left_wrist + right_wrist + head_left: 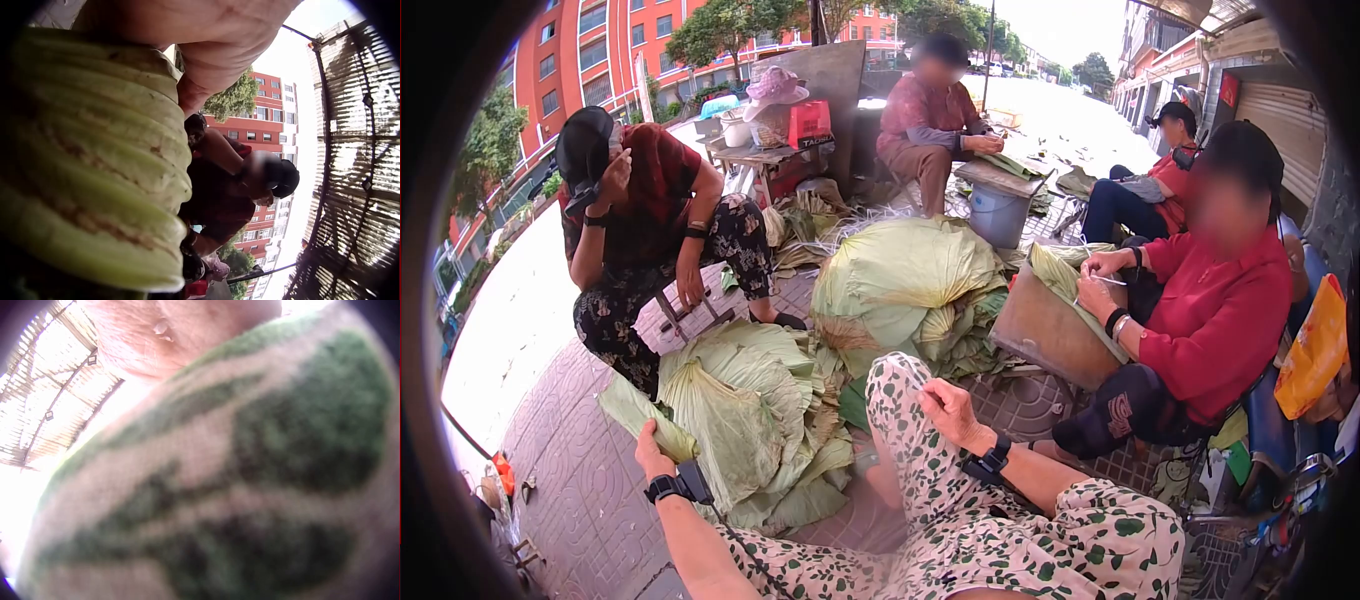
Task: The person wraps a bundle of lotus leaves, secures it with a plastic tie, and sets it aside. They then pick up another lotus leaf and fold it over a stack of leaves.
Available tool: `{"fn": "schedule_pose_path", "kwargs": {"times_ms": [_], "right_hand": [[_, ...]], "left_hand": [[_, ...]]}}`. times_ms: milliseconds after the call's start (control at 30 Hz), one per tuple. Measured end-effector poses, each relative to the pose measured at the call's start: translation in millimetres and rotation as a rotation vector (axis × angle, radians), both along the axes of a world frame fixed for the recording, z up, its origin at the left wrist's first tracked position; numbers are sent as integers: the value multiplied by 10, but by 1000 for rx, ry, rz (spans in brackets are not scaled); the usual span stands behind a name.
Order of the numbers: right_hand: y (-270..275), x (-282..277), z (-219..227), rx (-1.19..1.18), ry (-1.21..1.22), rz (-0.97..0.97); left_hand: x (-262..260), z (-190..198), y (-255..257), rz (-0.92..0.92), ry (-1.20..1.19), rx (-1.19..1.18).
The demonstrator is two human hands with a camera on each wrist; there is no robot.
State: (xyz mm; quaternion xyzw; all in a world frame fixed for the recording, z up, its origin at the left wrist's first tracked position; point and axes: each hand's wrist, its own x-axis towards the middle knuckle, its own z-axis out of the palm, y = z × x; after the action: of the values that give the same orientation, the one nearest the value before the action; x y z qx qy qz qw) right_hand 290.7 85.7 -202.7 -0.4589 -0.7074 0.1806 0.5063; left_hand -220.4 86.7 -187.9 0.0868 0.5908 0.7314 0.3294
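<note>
My left hand (654, 454) grips the lower end of a folded bundle of pale green leaf (643, 414), left of a pile of large leaves (735, 410). In the left wrist view, the ribbed, brown-streaked bundle (100, 169) lies against the palm of the hand (219, 37); most fingers are hidden. My right hand (952, 412) rests by the raised knee in patterned trousers (900, 400), fingers loosely curled, nothing visible in it. Blurred trouser cloth (250, 469) fills much of the right wrist view, below part of the hand (175, 337).
A bigger leaf heap (905, 285) stands ahead. One person sits at front left; others sit around the far and right sides, two working leaves over boards (1050, 335). Behind are a bucket (998, 215) and a low table (765, 154) with bags and a hat.
</note>
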Motion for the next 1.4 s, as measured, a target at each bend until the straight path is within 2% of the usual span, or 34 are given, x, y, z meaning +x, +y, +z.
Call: {"fn": "schedule_pose_path", "kwargs": {"times_ms": [233,333,500,1033,1133,1400], "right_hand": [[7,-2,-11,-21,4,8],[16,-17,-13,46,39,28],[1,-4,5,-23,11,15],[6,-23,-17,-30,-10,-23],[8,-47,2,59,32,-11],[-13,-18,25,-60,-8,-15]], "left_hand": [[6,23,1,21,5,-38],[-27,-4,18,38,2,-52],[-19,8,11,34,1,-48],[45,62,-21,41,16,-51],[47,62,-39,12,42,-42],[53,81,-41,10,40,-51]]}}
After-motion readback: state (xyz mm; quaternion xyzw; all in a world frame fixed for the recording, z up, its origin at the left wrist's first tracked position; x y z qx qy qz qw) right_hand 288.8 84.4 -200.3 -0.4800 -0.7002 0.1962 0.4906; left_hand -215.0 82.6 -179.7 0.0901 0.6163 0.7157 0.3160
